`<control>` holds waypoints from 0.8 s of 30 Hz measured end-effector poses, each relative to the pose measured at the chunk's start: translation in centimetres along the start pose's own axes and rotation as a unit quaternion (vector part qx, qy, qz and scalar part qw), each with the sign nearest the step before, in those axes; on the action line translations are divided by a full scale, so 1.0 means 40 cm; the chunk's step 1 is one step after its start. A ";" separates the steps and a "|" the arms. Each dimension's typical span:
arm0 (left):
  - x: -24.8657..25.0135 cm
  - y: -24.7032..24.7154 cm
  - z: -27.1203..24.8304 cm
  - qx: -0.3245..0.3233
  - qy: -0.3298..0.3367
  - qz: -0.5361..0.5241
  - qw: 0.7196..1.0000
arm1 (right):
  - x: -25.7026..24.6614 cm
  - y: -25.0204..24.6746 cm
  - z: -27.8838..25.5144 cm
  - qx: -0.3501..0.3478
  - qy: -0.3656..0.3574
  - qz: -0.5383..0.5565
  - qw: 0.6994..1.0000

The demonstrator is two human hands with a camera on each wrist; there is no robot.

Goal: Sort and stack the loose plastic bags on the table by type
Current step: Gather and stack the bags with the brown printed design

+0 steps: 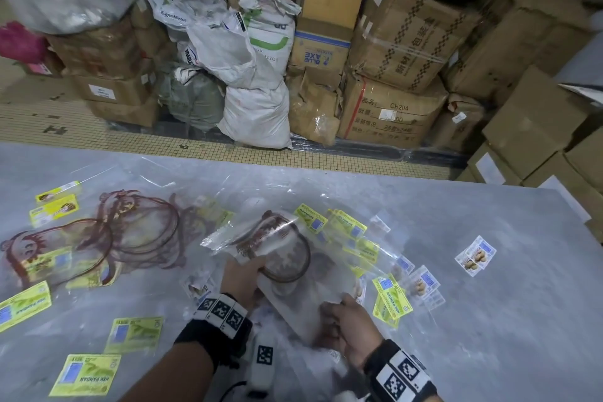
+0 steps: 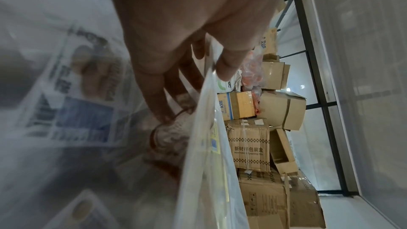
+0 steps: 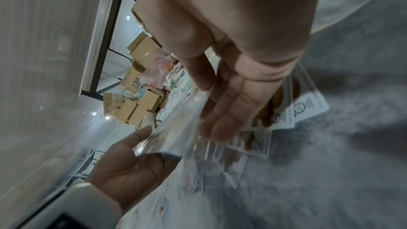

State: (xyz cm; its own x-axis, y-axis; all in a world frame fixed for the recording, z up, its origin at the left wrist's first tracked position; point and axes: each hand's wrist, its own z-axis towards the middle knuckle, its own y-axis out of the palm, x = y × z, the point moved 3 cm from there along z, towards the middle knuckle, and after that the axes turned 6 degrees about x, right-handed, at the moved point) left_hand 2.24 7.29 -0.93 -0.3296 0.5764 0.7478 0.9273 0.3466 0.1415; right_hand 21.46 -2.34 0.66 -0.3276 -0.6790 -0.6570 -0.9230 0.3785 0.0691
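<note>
— Both hands, lower centre: left hand (image 1: pixel 243 274) and right hand (image 1: pixel 346 323) each pinch my clear bag (image 1: pixel 277 258), brown ring print inside.

— Others?

— Yellow-label bags (image 1: pixel 86 374) lie scattered across the table (image 1: pixel 489 320).

Past my grip I see a grey counter (image 1: pixel 489 320), then a yellow mosaic-tile floor (image 1: pixel 65 127) — behind it stacked cardboard boxes (image 1: pixel 408 42), white woven sacks (image 1: pixel 254 114) and a black-framed window (image 2: pixel 317 84).

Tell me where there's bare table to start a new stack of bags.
Bare table lies right of the white-label bags, out to the right edge. The far strip is mostly bare too. Crowded: brown-print bags left, yellow-label bags centre.
</note>
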 end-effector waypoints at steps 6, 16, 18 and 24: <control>0.014 -0.006 -0.004 -0.027 0.004 -0.082 0.996 | 0.008 0.000 -0.014 -0.008 0.010 -0.016 1.000; -0.013 -0.016 0.024 -0.004 -0.002 -0.128 0.992 | 0.019 0.009 -0.041 0.001 0.004 0.012 1.000; -0.037 -0.020 0.043 -0.014 -0.018 -0.099 0.995 | 0.027 0.013 -0.038 0.003 0.002 0.002 1.000; -0.027 -0.055 0.039 0.061 0.028 0.040 0.997 | 0.040 0.007 -0.048 -0.030 0.013 -0.073 0.997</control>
State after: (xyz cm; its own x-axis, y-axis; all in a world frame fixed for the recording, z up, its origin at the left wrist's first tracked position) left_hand 0.29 7.07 -3.05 -0.2413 0.5655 0.7887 0.9206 0.3905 0.0017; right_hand 20.29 -4.53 1.06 -0.1939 -0.7403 -0.6437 -0.9714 0.2366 0.0205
